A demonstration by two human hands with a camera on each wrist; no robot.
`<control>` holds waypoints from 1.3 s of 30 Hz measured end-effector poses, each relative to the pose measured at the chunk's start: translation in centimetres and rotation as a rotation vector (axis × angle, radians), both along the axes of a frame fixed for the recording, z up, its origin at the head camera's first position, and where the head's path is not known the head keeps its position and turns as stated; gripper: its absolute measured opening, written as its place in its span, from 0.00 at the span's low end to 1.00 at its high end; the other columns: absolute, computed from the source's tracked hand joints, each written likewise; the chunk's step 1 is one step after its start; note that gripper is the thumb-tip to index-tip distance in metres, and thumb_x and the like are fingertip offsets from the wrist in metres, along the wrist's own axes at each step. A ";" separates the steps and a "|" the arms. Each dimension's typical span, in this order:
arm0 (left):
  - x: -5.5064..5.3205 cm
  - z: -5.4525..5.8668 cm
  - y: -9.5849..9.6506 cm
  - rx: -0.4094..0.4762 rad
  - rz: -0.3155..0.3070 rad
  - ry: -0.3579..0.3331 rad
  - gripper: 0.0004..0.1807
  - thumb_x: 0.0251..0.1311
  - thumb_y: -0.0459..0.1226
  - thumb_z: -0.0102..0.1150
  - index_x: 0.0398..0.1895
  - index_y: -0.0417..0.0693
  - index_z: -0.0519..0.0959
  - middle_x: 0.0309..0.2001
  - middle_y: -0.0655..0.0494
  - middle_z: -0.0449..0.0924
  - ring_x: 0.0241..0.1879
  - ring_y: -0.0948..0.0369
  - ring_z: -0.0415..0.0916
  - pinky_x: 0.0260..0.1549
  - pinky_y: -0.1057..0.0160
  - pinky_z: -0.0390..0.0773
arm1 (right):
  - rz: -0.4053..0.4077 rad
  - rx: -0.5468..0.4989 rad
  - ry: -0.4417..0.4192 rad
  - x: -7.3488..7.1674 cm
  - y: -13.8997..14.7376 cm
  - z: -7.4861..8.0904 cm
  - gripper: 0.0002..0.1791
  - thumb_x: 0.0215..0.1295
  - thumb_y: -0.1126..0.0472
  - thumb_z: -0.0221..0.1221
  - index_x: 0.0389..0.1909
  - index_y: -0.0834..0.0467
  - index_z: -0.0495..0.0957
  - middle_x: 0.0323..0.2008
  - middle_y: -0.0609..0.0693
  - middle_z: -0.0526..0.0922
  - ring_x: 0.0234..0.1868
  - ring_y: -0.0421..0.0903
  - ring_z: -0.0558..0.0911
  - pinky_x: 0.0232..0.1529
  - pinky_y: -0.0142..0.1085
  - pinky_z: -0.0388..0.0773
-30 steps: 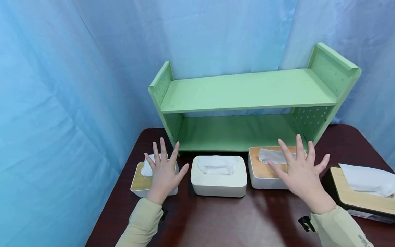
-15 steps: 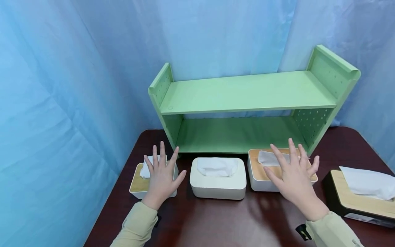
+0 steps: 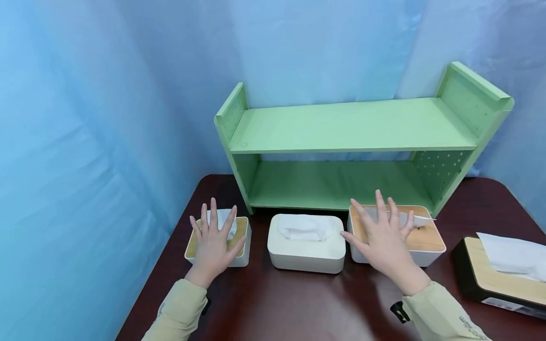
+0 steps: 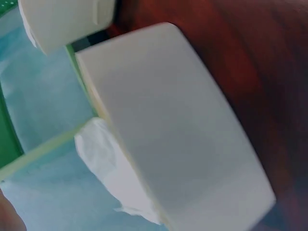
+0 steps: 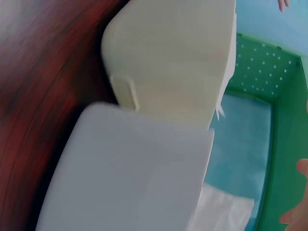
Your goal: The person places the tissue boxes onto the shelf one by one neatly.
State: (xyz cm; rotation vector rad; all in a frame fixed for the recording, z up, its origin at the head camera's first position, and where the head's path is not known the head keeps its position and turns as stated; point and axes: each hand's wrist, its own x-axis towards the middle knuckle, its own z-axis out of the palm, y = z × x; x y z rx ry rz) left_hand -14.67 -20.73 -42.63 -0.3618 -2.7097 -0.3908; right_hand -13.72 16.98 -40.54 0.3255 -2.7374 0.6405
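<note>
Behind the right hand point(image 3: 385, 247), a box point(image 3: 423, 240) hides — partly.

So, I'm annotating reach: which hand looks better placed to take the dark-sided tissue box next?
Probably the right hand: in the head view it is nearer the dark-sided tissue box and holds nothing, while the left hand is across, past the all-white tissue box.
</note>
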 end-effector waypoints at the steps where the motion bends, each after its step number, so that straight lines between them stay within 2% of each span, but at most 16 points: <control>1: -0.1 -0.1 -0.2 0.001 0.004 -0.004 0.40 0.58 0.53 0.56 0.73 0.56 0.57 0.75 0.40 0.30 0.73 0.38 0.28 0.61 0.29 0.28 | 0.002 0.003 -0.005 -0.1 -0.3 0.0 0.40 0.60 0.36 0.57 0.71 0.44 0.57 0.74 0.66 0.39 0.70 0.71 0.42 0.58 0.71 0.24; 7: 0.0 -1.0 -1.9 -0.001 0.023 -0.012 0.43 0.53 0.55 0.58 0.73 0.56 0.57 0.75 0.38 0.32 0.72 0.39 0.31 0.61 0.30 0.29 | 0.021 0.020 -0.028 -0.4 -2.1 -0.8 0.41 0.59 0.35 0.57 0.71 0.45 0.58 0.73 0.66 0.40 0.70 0.72 0.44 0.58 0.72 0.26; 13: 0.6 -2.3 -4.6 -0.039 0.048 -0.052 0.48 0.51 0.65 0.56 0.73 0.56 0.55 0.73 0.35 0.35 0.70 0.37 0.33 0.61 0.30 0.32 | 0.060 0.026 -0.065 -0.4 -4.8 -2.1 0.41 0.58 0.35 0.57 0.71 0.43 0.59 0.73 0.65 0.40 0.70 0.70 0.45 0.59 0.72 0.30; 19: 1.6 -3.9 -7.7 -0.006 0.135 -0.186 0.51 0.46 0.59 0.65 0.72 0.49 0.57 0.71 0.31 0.33 0.69 0.34 0.32 0.60 0.28 0.40 | 0.103 0.035 -0.059 -0.2 -7.1 -3.1 0.41 0.58 0.36 0.59 0.71 0.43 0.59 0.73 0.66 0.42 0.71 0.67 0.45 0.61 0.70 0.33; 23: 2.2 -5.4 -8.9 -0.012 0.197 -0.282 0.51 0.45 0.59 0.66 0.72 0.51 0.58 0.71 0.30 0.30 0.68 0.33 0.32 0.59 0.27 0.45 | 0.130 0.022 -0.075 0.3 -8.6 -3.4 0.39 0.59 0.36 0.57 0.71 0.43 0.60 0.73 0.66 0.44 0.71 0.66 0.46 0.62 0.69 0.33; 26: 2.3 -6.3 -9.3 -0.005 0.217 -0.325 0.51 0.45 0.61 0.65 0.72 0.53 0.59 0.71 0.31 0.29 0.69 0.33 0.32 0.59 0.27 0.47 | 0.155 -0.002 -0.095 0.6 -9.7 -3.3 0.38 0.60 0.37 0.57 0.70 0.43 0.61 0.73 0.65 0.44 0.71 0.67 0.46 0.62 0.67 0.32; 33: 2.3 -6.4 -9.8 0.097 0.216 -0.393 0.50 0.47 0.57 0.67 0.73 0.53 0.57 0.71 0.32 0.26 0.68 0.33 0.28 0.56 0.25 0.49 | 0.247 -0.038 -0.130 0.3 -13.1 -2.6 0.37 0.61 0.36 0.54 0.71 0.42 0.60 0.74 0.64 0.44 0.73 0.65 0.45 0.64 0.65 0.33; 39: 1.9 -6.6 -9.6 0.175 0.173 -0.422 0.51 0.47 0.56 0.68 0.73 0.52 0.57 0.72 0.32 0.27 0.68 0.32 0.27 0.56 0.25 0.50 | 0.328 0.023 -0.122 -1.1 -16.8 -2.7 0.37 0.62 0.37 0.54 0.71 0.44 0.60 0.73 0.66 0.45 0.73 0.64 0.48 0.68 0.61 0.37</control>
